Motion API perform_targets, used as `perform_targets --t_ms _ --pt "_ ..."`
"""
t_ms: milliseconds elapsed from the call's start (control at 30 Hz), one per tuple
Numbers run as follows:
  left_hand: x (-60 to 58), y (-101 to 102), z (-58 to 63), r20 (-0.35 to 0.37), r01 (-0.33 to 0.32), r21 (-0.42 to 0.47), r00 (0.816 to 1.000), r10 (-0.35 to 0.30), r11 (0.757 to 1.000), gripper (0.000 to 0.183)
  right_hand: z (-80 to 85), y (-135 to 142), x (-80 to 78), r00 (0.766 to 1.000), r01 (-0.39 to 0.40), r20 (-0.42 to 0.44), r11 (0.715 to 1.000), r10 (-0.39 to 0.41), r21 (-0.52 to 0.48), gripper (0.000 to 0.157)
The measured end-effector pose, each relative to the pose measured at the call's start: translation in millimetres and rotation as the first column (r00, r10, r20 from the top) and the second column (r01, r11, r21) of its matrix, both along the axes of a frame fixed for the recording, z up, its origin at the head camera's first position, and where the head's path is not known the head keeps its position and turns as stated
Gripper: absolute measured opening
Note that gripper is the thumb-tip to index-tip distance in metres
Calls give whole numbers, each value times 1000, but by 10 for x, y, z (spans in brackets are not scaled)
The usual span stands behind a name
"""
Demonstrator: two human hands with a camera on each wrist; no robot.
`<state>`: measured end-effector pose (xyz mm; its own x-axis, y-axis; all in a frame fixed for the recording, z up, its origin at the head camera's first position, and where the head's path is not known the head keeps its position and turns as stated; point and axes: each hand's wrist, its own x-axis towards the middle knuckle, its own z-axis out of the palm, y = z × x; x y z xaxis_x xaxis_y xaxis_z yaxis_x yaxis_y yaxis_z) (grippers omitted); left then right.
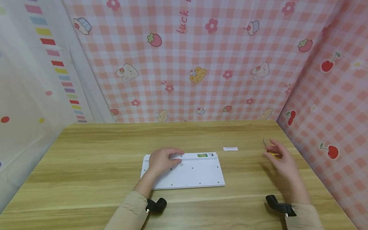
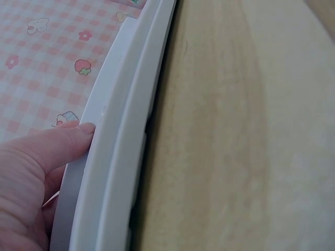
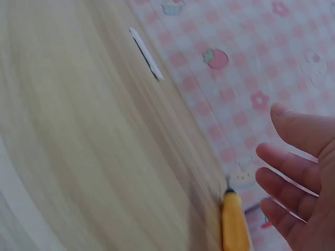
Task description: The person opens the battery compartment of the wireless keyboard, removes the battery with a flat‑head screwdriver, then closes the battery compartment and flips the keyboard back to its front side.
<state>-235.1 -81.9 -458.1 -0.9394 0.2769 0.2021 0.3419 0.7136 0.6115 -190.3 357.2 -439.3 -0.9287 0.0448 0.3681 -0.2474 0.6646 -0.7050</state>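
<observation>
A white keyboard (image 1: 195, 174) lies face down on the wooden table, its battery slot uncovered and a green battery (image 1: 202, 155) inside. My left hand (image 1: 162, 161) holds the keyboard's far edge left of that slot, thumb on the underside and index finger along the edge. In the left wrist view the thumb overlaps the keyboard's white rim (image 2: 112, 157); the other fingers are partly hidden. At the right, my right hand (image 1: 283, 159) is beside a screwdriver (image 3: 235, 222) with a yellow handle. Its fingers are spread and loosely bent, apart from the handle in the right wrist view.
A small white battery cover (image 1: 230, 149) lies on the table (image 1: 115, 207) past the keyboard's far right corner. Pink checked cloth (image 1: 187, 95) hangs behind the table and on the right side; a pale curtain (image 1: 26, 95) hangs on the left.
</observation>
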Motion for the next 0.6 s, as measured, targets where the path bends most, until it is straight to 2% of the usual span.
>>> perform_targets --t_ms 233,600 --pt "-5 3 6 -7 2 -4 1000 -2 1000 25 -36 207 57 991 89 91 994 -94 56 60" --pt "-6 0 -6 -15 4 2 1000 -4 1000 24 -164 356 64 970 11 238 987 -49 160 78"
